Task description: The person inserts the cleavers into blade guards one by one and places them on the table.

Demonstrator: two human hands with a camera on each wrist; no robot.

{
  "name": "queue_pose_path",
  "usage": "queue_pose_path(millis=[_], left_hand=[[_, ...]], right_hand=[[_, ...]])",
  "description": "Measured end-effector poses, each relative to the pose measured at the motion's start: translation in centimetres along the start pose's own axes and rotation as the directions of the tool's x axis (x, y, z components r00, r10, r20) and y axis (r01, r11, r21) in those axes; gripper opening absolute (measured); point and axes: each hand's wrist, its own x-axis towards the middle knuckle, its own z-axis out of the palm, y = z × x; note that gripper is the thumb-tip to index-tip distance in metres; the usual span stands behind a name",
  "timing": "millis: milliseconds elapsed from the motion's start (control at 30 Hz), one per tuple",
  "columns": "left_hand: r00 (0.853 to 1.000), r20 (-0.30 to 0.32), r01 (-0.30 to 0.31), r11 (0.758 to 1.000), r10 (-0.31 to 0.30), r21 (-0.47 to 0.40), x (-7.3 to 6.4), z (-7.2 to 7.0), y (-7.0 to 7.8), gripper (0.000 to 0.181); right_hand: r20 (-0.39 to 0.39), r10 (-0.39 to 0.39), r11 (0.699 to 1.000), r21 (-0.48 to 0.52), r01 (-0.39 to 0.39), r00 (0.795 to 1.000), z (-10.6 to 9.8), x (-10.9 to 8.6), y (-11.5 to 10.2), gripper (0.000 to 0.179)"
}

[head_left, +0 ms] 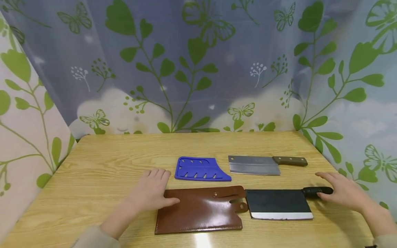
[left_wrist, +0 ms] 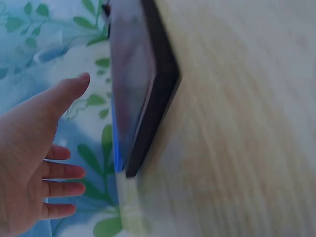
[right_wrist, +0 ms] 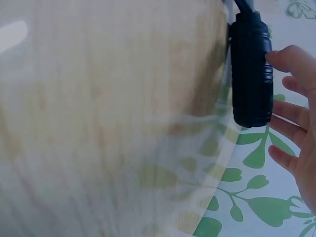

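A brown leather knife sheath (head_left: 198, 213) lies flat on the table, its snap strap at the right end. Over its upper left corner hovers my left hand (head_left: 150, 193), fingers straight and thumb spread; the left wrist view shows a gap between that hand (left_wrist: 37, 163) and the sheath (left_wrist: 131, 74). To the sheath's right is a cleaver (head_left: 276, 201) with a black blade, bright cutting edge and ribbed black handle (right_wrist: 252, 71). My right hand (head_left: 345, 193) is beside the handle's end, fingers spread, not wrapped round it. Whether its thumb touches the handle I cannot tell.
Farther back lie a blue slotted plastic blade guard (head_left: 198, 169) and a second cleaver (head_left: 254, 165), silver-bladed with a brown handle pointing right. The wooden table (head_left: 108, 155) ends at a leaf-patterned curtain (head_left: 198, 86) behind and at both sides.
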Motion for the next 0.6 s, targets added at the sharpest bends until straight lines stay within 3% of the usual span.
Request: queue_pose_path(millis=[100, 267, 400, 600], left_hand=[[0.998, 0.033, -0.052, 0.999, 0.051, 0.015, 0.1, 0.5, 0.9, 0.092], [0.985, 0.075, -0.158, 0.987, 0.155, 0.040, -0.1, 1.4, 1.7, 0.106], [0.974, 0.099, -0.201, 0.980, 0.201, -0.015, -0.6, 1.7, 1.8, 0.110], [0.954, 0.159, -0.241, 0.966, 0.253, -0.091, -1.4, 1.9, 1.8, 0.115]], right_hand=[[0.040, -0.018, 1.000, 0.007, 0.018, 0.999, 0.4, -0.1, 0.0, 0.066], [0.029, -0.075, 0.997, -0.024, 0.076, 0.997, 1.2, 0.2, -0.3, 0.050], [0.014, -0.113, 0.993, -0.041, 0.113, 0.994, 1.5, 0.5, -0.3, 0.041], [-0.006, -0.175, 0.983, -0.061, 0.174, 0.985, 1.6, 0.5, -0.1, 0.043]])
